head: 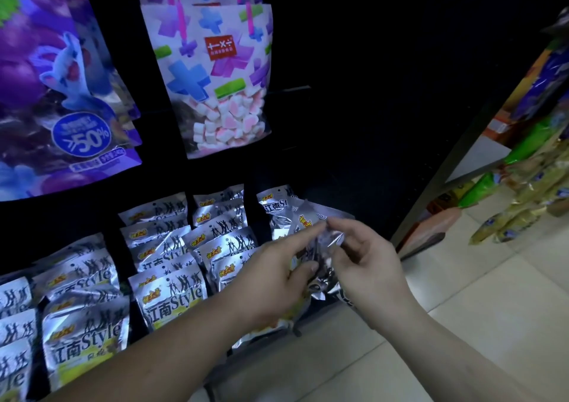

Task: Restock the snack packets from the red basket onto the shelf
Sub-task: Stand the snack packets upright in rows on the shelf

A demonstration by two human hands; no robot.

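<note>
Silver snack packet [320, 247] pinched by left hand [277, 278], right hand [366, 266]

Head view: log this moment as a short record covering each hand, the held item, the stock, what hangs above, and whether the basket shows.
left hand: pinches the silver snack packet
right hand: pinches the same packet near its top edge
packet position: held in front of the rightmost column, not yet set down
stock: matching silver packets in overlapping columns
hanging above: marshmallow bag; purple bags to its left
red basket: not in view
</note>
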